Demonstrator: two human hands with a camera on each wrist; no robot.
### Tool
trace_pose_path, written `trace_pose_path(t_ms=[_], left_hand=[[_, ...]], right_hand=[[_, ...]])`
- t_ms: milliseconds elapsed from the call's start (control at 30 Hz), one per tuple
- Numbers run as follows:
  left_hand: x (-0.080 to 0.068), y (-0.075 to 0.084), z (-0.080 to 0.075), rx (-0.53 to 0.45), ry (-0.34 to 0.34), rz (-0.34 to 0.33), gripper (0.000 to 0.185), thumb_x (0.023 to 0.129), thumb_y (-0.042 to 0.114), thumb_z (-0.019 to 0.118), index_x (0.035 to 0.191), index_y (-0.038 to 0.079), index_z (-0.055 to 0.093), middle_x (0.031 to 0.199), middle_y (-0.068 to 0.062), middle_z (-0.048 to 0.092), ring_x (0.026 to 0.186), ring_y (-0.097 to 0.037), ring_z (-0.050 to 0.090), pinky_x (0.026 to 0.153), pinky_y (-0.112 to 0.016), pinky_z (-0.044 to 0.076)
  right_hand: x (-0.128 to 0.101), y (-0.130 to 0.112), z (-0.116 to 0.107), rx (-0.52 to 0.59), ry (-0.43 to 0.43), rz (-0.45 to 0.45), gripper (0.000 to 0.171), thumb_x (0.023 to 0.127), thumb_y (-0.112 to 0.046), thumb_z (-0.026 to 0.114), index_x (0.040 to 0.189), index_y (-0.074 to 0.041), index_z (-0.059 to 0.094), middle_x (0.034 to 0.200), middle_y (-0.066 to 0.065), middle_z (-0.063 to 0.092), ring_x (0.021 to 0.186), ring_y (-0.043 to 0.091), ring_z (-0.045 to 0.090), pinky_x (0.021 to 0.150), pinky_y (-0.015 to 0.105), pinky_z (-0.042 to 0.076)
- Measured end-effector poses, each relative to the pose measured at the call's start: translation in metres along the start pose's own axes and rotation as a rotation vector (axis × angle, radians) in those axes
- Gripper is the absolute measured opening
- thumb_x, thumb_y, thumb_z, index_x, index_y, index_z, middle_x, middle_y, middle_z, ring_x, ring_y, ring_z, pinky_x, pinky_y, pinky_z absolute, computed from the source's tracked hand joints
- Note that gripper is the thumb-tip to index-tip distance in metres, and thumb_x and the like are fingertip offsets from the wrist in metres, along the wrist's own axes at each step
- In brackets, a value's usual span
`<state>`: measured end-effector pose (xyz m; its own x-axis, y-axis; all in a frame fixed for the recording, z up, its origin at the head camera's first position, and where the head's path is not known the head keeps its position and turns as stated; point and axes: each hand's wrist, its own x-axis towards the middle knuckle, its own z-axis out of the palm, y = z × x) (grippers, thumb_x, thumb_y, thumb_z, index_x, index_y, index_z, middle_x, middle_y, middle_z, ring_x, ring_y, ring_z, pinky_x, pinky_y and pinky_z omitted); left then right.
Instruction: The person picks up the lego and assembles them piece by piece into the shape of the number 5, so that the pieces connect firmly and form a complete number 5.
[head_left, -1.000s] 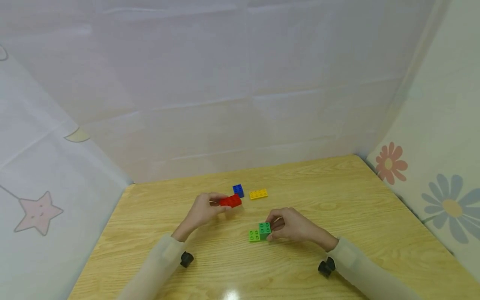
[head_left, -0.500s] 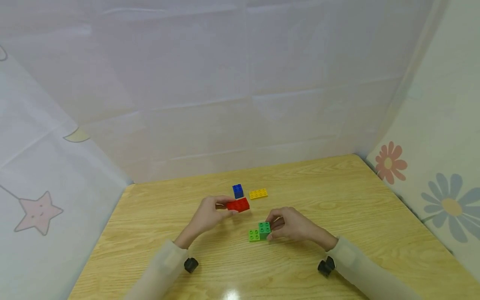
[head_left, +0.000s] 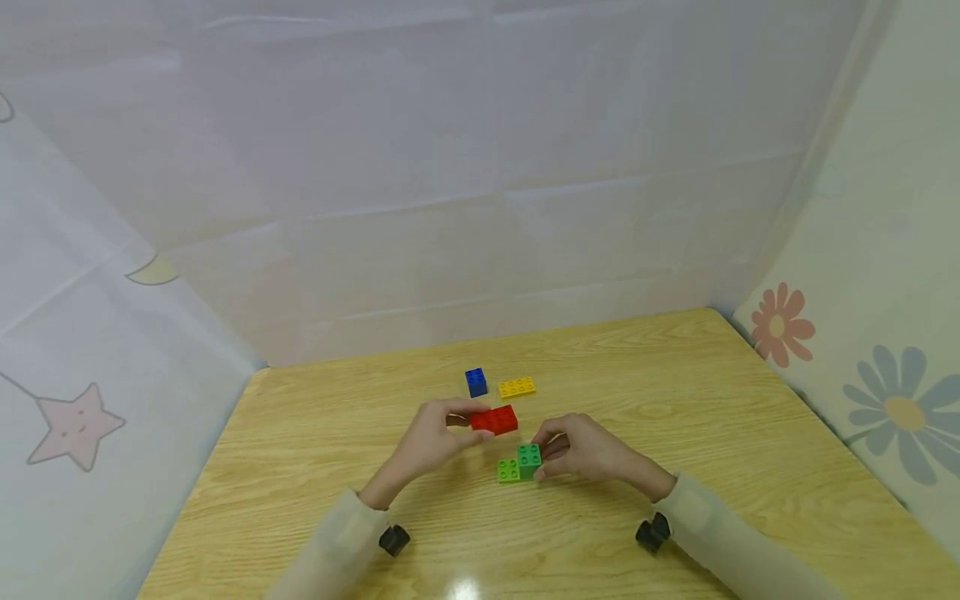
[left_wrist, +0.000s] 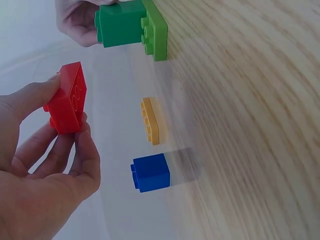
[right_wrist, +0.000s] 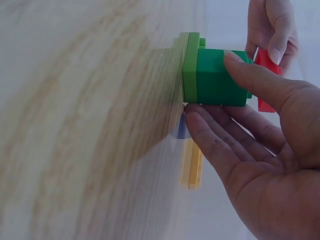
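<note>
Between thumb and fingers, my left hand (head_left: 438, 435) pinches a red toy brick (left_wrist: 70, 100), raised off the table. My right hand (head_left: 588, 450) holds a dark green brick (right_wrist: 215, 77) at its sides. That brick sits on the right half of a flat light green plate (head_left: 508, 471), whose left studs are bare. The plate lies on the table. In the head view the red brick is just behind and left of the green pair, apart from it.
Farther back on the wooden table (head_left: 315, 417) stand a blue brick (head_left: 476, 382) and, to its right, a flat yellow plate (head_left: 517, 387). A pale cloth (head_left: 450, 208) hangs behind the table's far edge.
My left hand has carried the red brick right and nearer, away from the blue brick and towards the green pair. The right hand stays where it was on the dark green brick.
</note>
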<state>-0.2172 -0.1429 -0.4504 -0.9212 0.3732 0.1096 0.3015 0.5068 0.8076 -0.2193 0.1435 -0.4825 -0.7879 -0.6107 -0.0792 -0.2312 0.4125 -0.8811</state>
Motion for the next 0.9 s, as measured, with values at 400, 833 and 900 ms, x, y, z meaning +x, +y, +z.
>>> trace_pose_path(t_ms=[400,833,900], left_hand=[[-0.004,0.002,0.015,0.027,-0.126,0.089,0.036,0.094,0.028,0.081,0.127,0.014,0.077,0.123,-0.003,0.078,0.106,-0.018,0.073,0.101,-0.053,0.059],[-0.008,0.005,0.022,0.116,-0.159,0.182,0.037,0.095,0.025,0.08,0.129,0.011,0.076,0.117,0.0,0.078,0.105,-0.015,0.073,0.096,-0.047,0.062],[-0.009,0.006,0.023,0.144,-0.154,0.2,0.036,0.096,0.026,0.079,0.129,0.011,0.076,0.114,0.0,0.079,0.103,-0.015,0.072,0.094,-0.046,0.062]], right_hand=[[0.002,0.0,0.0,0.009,-0.002,0.009,0.027,0.087,-0.016,0.088,0.11,-0.009,0.076,0.116,0.01,0.077,0.106,0.025,0.077,0.09,0.033,0.064],[0.002,0.001,0.0,0.031,-0.012,0.001,0.025,0.087,-0.015,0.087,0.107,-0.008,0.075,0.114,0.01,0.077,0.106,0.025,0.077,0.091,0.032,0.064],[0.002,0.002,0.0,0.03,-0.011,0.001,0.023,0.087,-0.014,0.087,0.106,-0.008,0.075,0.114,0.011,0.077,0.106,0.024,0.078,0.09,0.032,0.064]])
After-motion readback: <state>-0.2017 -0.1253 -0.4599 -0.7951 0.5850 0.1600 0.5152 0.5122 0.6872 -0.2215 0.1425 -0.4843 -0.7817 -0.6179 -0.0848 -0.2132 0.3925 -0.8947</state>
